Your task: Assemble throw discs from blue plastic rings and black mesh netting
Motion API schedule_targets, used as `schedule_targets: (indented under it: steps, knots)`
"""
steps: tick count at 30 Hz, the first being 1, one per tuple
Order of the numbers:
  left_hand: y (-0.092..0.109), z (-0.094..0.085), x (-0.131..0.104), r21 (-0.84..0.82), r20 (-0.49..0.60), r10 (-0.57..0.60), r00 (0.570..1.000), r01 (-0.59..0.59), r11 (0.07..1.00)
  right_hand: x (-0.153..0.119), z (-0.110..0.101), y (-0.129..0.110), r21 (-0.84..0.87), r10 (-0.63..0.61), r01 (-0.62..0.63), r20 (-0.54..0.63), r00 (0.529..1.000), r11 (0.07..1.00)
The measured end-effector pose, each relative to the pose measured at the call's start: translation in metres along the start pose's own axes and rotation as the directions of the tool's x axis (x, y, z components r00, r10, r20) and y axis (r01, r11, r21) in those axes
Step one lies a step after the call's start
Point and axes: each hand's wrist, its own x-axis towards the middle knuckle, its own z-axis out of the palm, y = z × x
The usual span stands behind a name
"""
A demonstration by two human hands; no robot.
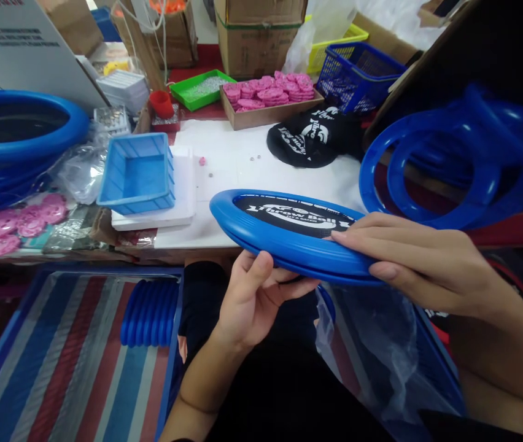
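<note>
A blue throwing disc point(289, 238) with a black printed fabric centre is held tilted above the front edge of the white work surface. From below, my left hand point(255, 301) supports its near rim, thumb against the side and fingers underneath. My right hand point(431, 264) grips the right end, fingers over the top and thumb along the near rim. The disc's underside is hidden. Beyond it lies a pile of black printed fabric discs point(305, 138). Loose blue plastic rings point(376, 184) are stacked at the right.
A light-blue bin point(139, 172) stands on a white slab at the left. Behind are a carton of pink parts point(266, 95), a green tray point(199, 89) and a blue basket point(358, 73). Several blue discs point(148, 313) stand in a striped-lined container below.
</note>
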Motion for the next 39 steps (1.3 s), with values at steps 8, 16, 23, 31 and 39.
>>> schedule_targets:
  steps: [8,16,23,31,39]
  knots:
    - [-0.003,-0.014,0.006,0.008,-0.034,-0.019,0.999,0.020,1.000,0.007,0.006,0.007,-0.104,-0.205,0.210,0.054,0.977,0.972]
    - [-0.009,-0.046,0.003,0.199,-0.322,-0.048,0.946,0.117,0.973,-0.022,0.064,0.000,-0.413,-0.420,0.430,0.118,0.900,0.803]
    - [-0.050,-0.093,0.009,0.223,-0.528,0.052,0.847,0.079,0.972,-0.088,0.151,-0.007,-0.452,-0.095,0.093,0.018,0.995,0.887]
    - [-0.069,-0.134,0.017,0.255,-0.487,0.125,0.864,0.004,0.967,-0.113,0.207,-0.014,0.514,0.829,-0.695,-0.515,0.220,0.503]
    - [-0.056,-0.162,0.016,0.279,-0.561,0.075,0.824,0.103,0.955,-0.107,0.203,0.009,0.978,0.993,-0.183,0.081,-0.090,-0.097]
